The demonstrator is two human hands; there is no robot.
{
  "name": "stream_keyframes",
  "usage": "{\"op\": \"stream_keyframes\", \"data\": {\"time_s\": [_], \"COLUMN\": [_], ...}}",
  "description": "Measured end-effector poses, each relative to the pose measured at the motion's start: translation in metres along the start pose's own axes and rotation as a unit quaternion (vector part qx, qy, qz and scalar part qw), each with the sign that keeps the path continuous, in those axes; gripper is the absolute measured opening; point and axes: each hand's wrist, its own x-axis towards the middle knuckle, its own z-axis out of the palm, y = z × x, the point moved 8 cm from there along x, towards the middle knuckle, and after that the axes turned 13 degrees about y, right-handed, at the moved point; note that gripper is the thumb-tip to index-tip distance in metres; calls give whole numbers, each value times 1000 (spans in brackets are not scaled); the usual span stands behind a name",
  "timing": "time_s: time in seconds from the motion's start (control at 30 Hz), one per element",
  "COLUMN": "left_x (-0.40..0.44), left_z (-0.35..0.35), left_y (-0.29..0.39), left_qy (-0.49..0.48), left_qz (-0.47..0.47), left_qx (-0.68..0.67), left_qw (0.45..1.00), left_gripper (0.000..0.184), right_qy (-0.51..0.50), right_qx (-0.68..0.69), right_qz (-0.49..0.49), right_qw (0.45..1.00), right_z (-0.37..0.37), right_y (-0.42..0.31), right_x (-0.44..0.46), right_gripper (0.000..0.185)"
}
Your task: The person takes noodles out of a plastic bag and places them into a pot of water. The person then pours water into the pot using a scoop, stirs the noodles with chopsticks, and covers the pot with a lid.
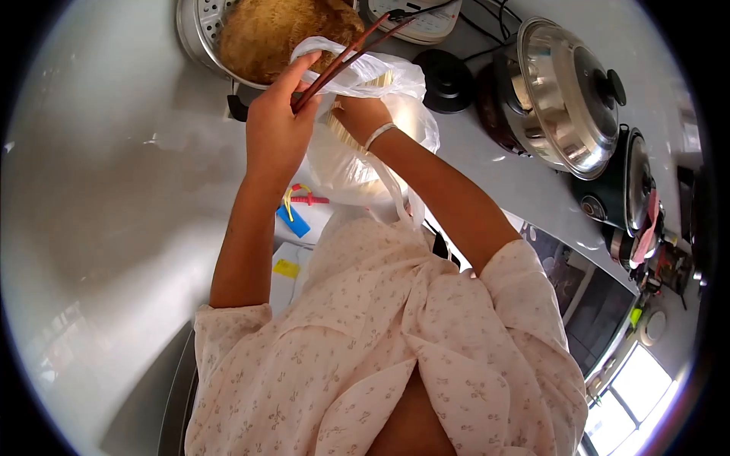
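A pair of dark red-brown chopsticks (342, 67) is gripped in my left hand (280, 121), pointing up and right. That hand's fingers also hold the rim of a translucent white plastic bag (414, 144). My right hand (363, 118), with a pale band at its wrist, reaches inside the bag. Its fingers are curled round pale yellow, thin straight strands that look like dried noodles (346, 131), partly veiled by the plastic. Just beyond my left hand, a large brown, rough-surfaced lump (277, 38) fills a perforated metal steamer (199, 38).
A white appliance with a control panel (422, 19) and a round black object (445, 82) stand behind the bag. To the right are a lidded steel pot (566, 99) and a dark cooker (627, 182). A blue tag (293, 220) hangs below the bag's left side.
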Motion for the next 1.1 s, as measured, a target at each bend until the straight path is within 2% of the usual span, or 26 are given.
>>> {"op": "stream_keyframes", "data": {"time_s": [0.03, 0.07, 0.13, 0.17, 0.27, 0.33, 0.37, 0.57, 0.63, 0.67, 0.73, 0.77, 0.87, 0.93, 1.0, 1.1], "left_x": [-1, -1, 1, 2, 3, 4, 3, 0, -2, -4, -8, -10, -13, -16, -15, -13], "left_z": [-2, -4, -7, -10, -11, -12, -12, -14, -15, -16, -17, -18, -20, -21, -22, -22], "left_y": [0, 0, -4, -9, -13, -11, -11, -18, -16, -14, -10, -10, -8, -8, -6, -7], "left_qy": [0, -2, -6, -9, -14, -17, -20, -20, -18, -25, -34, -35, -35, -33, -31, -28], "left_qz": [-1, -5, -7, -22, -35, -31, -35, -44, -49, -44, -40, -47, -65, -77, -63, -29], "left_qx": [4, 11, 20, 7, 12, 29, 32, 36, 36, 55, 74, 79, 86, 89, 102, 117], "left_qw": [1000, 1000, 1000, 1000, 999, 999, 999, 998, 998, 997, 996, 995, 994, 992, 992, 992], "left_gripper": [49, 49, 50, 49, 49, 49, 50, 53, 54, 56, 58, 59, 58, 56, 55, 57], "right_qy": [-71, -71, 45, 44, 20, -78, -77, -64, -89, -87, -70, -70, -108, -130, -131, -223], "right_qx": [-23, -20, 2, 4, 8, -56, -53, 56, 176, 178, 272, 274, 242, 283, 317, 315], "right_qz": [53, 53, -3, -1, 28, 55, 56, 83, 166, 168, 199, 201, 170, 105, 103, 118], "right_qw": [996, 996, 999, 999, 999, 994, 994, 993, 966, 966, 939, 938, 949, 944, 934, 915], "right_z": [13, 18, 10, 14, 8, 15, 21, 41, 50, 49, 31, 21, -22, -47, -61, -76], "right_y": [4, 5, -1, 3, -2, -12, -11, -6, -2, 1, 5, 6, -17, -50, -73, -104], "right_x": [0, -1, 3, 1, -1, -4, -4, -13, -21, -24, -30, -33, -48, -67, -85, -99], "right_gripper": [19, 19, 19, 19, 17, 15, 15, 16, 18, 18, 19, 19, 20, 23, 27, 34]}}
